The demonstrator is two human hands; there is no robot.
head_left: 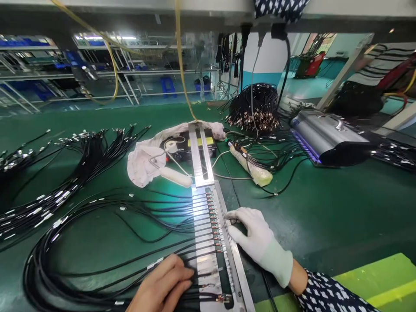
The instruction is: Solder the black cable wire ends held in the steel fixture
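A long metal fixture [232,255] lies on the bench, with several black cables [182,208] laid side by side across it. Their small coppery connector ends [214,221] sit in a row along its slot. My bare left hand [165,281] is closed over the cables at the fixture's near left side; the fingertips press together on a cable. My right hand [256,238], in a white glove, is at the fixture's right rail, its bent fingers and thumb gripping the edge. A bright light falls on the fixture's far end, below a slotted metal bar [201,156].
A black control box [185,147] and a cloth-wrapped tool [146,162] stand beyond the fixture. Cable bundles [81,164] spread at left; a coiled cable pile [255,108] is at the back. A silver machine [328,134] glows purple at right. A yellow hose [180,56] hangs down.
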